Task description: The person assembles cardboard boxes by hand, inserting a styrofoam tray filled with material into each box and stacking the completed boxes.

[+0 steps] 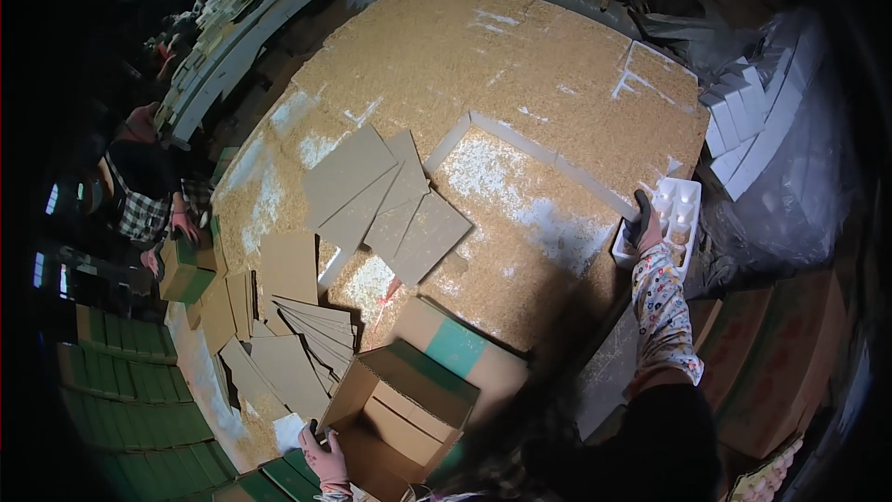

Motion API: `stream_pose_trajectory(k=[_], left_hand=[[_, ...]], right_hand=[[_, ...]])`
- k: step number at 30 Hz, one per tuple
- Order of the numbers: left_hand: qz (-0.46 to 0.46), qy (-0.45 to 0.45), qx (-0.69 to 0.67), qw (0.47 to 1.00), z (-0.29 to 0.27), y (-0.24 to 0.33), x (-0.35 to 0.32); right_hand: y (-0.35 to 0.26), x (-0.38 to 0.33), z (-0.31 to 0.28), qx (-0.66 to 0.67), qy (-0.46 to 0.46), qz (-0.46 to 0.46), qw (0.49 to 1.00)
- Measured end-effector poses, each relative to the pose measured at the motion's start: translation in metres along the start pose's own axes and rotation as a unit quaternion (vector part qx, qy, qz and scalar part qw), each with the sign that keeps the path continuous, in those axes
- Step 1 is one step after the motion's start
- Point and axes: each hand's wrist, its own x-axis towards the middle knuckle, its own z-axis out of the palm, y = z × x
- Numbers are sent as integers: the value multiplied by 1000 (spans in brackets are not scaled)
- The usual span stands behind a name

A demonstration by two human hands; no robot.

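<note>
1. The right hand [648, 225], wearing a pink glove with dark fingertips, is holding a white, rectangular, compartmented tray [686, 209] beside the work surface's right edge; its fingers are curling over the tray's left side.
2. The left hand [325, 463], also pink-gloved, is touching the left side of an open, brown cardboard box [409, 418]; I cannot tell whether its fingers are pinching the wall.
3. Flat, grey-brown cardboard sheets [349, 177] are lying on the broad, tan, granule-covered work surface [520, 60].

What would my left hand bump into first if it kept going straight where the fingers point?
Your left hand would probably meet the loose cardboard sheets first. Its height is hard to judge from this view, so it might pass over them.
</note>
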Motion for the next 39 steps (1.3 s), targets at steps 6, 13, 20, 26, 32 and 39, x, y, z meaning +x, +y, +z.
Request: stream_pose_trajectory(k=[6, 13, 20, 26, 32, 39], left_hand=[[-12, 11, 26, 1000, -5, 1, -2], [-96, -10, -78, 992, -3, 16, 5], [28, 40, -108, 993, 0, -2, -8], [-39, 67, -365, 928, 7, -44, -22], [-143, 44, -463, 873, 40, -30, 41], [-153, -109, -806, 561, 1, 53, 32]], right_hand=[[-11, -20, 3, -3, -41, 9, 999], [-5, 4, -18, 32, -28, -43, 998], [37, -65, -37, -112, -72, -236, 963], [30, -200, 25, -286, -218, -242, 901], [-28, -305, 93, -166, -500, -103, 844], [-47, -377, 170, -488, -506, -175, 689]])
